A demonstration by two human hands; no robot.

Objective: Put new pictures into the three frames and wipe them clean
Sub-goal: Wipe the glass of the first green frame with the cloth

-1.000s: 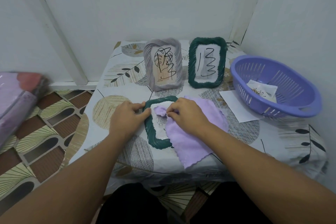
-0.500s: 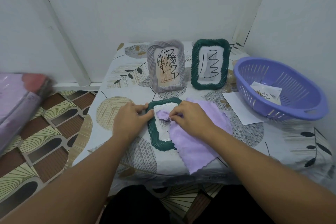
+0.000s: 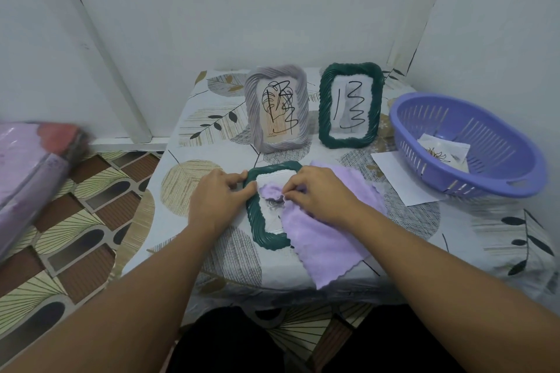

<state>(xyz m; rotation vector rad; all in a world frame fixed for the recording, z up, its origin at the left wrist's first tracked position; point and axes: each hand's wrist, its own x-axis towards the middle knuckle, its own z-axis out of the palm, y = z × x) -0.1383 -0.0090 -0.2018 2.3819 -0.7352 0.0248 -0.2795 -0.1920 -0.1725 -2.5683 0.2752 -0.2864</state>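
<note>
A dark green frame (image 3: 260,228) lies flat on the table in front of me. My left hand (image 3: 215,197) holds its left edge, thumb on the rim. My right hand (image 3: 318,192) pinches a lilac cloth (image 3: 327,239) and presses a bunched part of it on the frame's glass. The cloth covers the frame's right side. Behind stand a grey frame (image 3: 277,107) and a second green frame (image 3: 350,104), both upright with black scribbles over their pictures.
A purple basket (image 3: 472,145) with a picture sheet (image 3: 444,153) inside sits at the right, and a white paper (image 3: 397,181) lies beside it. The small table (image 3: 194,142) has a leaf-patterned cover. A pink and lilac bundle (image 3: 33,166) lies at the far left over patterned floor.
My right hand has shifted the bunched cloth a little on the glass of the flat frame. My left hand stays on the frame's left edge. The camera view has tilted slightly.
</note>
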